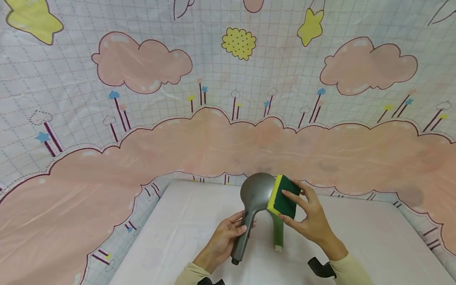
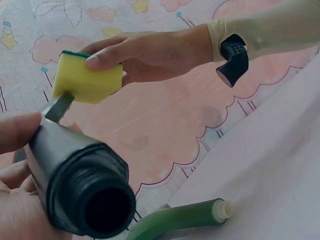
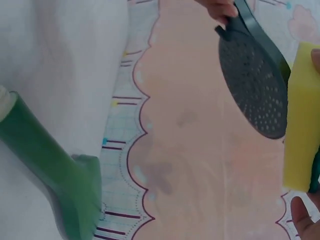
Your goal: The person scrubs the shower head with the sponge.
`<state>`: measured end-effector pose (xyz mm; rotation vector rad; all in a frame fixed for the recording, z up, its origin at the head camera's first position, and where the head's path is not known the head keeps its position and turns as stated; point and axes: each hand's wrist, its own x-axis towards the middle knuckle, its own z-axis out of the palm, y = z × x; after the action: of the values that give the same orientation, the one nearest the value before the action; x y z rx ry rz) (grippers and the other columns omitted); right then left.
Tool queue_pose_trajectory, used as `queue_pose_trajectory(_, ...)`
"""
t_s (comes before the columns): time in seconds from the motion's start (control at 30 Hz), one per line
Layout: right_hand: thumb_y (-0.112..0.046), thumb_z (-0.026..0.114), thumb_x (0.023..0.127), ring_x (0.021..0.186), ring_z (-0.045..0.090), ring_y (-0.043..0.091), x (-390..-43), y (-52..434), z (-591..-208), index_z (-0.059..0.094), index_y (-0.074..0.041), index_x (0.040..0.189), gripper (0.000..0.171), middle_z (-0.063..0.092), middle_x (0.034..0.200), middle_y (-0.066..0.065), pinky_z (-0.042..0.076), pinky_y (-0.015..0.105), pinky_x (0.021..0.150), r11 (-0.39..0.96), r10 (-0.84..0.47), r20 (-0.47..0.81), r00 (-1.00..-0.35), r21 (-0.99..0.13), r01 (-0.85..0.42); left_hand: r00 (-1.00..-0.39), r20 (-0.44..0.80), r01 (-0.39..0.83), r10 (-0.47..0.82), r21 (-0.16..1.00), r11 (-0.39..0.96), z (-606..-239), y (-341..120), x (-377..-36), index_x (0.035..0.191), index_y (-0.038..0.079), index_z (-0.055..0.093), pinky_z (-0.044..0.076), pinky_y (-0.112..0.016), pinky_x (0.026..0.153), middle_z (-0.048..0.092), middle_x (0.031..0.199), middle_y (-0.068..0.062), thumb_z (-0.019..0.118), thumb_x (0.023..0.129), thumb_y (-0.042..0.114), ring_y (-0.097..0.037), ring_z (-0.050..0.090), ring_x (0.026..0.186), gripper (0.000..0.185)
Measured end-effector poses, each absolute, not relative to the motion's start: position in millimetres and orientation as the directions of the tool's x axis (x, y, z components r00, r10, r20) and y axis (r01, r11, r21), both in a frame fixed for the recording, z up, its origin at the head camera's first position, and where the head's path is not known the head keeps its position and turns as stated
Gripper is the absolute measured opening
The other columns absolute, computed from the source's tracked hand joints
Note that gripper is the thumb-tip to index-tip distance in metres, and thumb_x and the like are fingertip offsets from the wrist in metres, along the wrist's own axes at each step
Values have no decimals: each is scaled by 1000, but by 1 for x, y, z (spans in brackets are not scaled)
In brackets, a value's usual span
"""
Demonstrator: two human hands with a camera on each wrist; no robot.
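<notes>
Gripping the grey metal-look shower head (image 1: 253, 206) by its stiff, likely slippery handle at lower centre, the left hand (image 1: 222, 241) steadies it; the right hand (image 1: 310, 221) pinches a soft, light yellow-and-green sponge (image 1: 283, 196) against its rim.

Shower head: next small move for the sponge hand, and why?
Probably slide the sponge across the shower head. The right hand pinches the sponge at the head's edge, yellow side toward it, while the left hand grips the handle and holds it up off the table. The nozzle face looks uncovered.
</notes>
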<state>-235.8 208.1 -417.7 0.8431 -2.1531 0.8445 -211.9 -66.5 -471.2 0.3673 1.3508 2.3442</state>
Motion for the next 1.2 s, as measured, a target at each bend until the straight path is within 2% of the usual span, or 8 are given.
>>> queue_pose_trajectory(0.17,-60,68,83,133,40,31,-234,201,-423,65,-20,129,61,43,147,21,41,31,102,620,-352,756,-552,-254,-742,-890,27,-207,455,866,-456,-471,-63,-212,151,-2,30,49,-29,102,52,144,-20,58,98,8,-16,60,123,61)
queue_pose_trajectory(0.27,-65,61,85,134,40,33,-233,197,-426,65,-22,129,62,44,147,19,43,43,103,634,-365,753,-547,-228,-738,-890,35,-205,455,860,-467,-471,-62,-213,151,-2,30,48,-29,104,46,148,-23,55,99,9,-20,57,128,59)
queue_pose_trajectory(0.4,-66,58,86,133,41,35,-232,192,-431,66,-23,128,61,45,147,19,42,54,98,630,-389,760,-520,-192,-752,-888,47,-198,457,858,-473,-470,-61,-213,152,-2,29,47,-26,104,42,151,-23,54,100,9,-22,55,131,59)
queue_pose_trajectory(0.6,-66,56,87,132,41,36,-230,186,-437,65,-25,129,60,46,145,19,40,59,97,633,-413,760,-502,-156,-758,-893,67,-170,444,864,-474,-469,-57,-213,152,-5,25,47,-26,103,42,149,-23,51,99,5,-18,58,124,60)
queue_pose_trajectory(0.77,-65,59,87,131,43,37,-229,180,-442,66,-25,127,57,48,144,18,40,60,95,618,-426,769,-477,-138,-774,-901,58,-164,431,873,-460,-468,-54,-214,153,-3,24,44,-22,102,37,153,-21,49,101,7,-12,52,126,59)
queue_pose_trajectory(0.87,-64,60,86,131,43,38,-227,176,-444,66,-26,127,56,48,144,17,40,60,95,609,-435,763,-478,-141,-780,-903,42,-176,427,872,-457,-468,-52,-214,153,0,25,42,-22,103,36,154,-21,48,101,8,-14,49,130,58)
queue_pose_trajectory(1.0,-62,64,85,131,42,36,-224,172,-446,66,-27,127,55,48,144,17,41,60,95,598,-451,748,-487,-152,-787,-901,24,-202,432,860,-468,-468,-51,-215,154,4,27,36,-28,112,32,158,-19,46,103,10,-21,41,140,56)
queue_pose_trajectory(1.2,-60,67,84,129,43,34,-221,168,-448,66,-26,126,54,49,144,17,43,58,92,579,-473,751,-461,-130,-805,-902,22,-213,430,845,-490,-469,-48,-219,155,7,26,22,-41,122,28,160,-17,45,104,13,-27,28,148,55)
